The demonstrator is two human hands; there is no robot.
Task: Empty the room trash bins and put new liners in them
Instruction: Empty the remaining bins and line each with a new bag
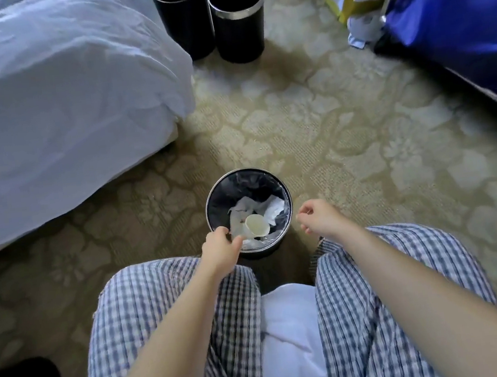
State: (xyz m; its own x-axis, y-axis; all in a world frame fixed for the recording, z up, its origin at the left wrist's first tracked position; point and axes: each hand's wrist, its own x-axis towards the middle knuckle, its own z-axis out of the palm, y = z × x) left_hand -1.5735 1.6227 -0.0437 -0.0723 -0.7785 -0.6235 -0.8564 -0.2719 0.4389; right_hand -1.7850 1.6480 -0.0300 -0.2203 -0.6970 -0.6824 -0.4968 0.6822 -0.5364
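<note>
Head view: 2 black bins (239,34) between bed (45,103) and blue cart (453,10).

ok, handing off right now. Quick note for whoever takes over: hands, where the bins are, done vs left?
Left hand: fingers curled on the liner at the rim of the near bin.
Right hand: just right of that bin, loosely curled, holding nothing.
Near bin: on the carpet, liner in, holding a paper cup and tissues.
Far bins: two, side by side by the bed, dark inside, no liner showing at either rim.
Done: far bins look emptied.
Left: lift out this liner, dump it, reline all three.
</note>
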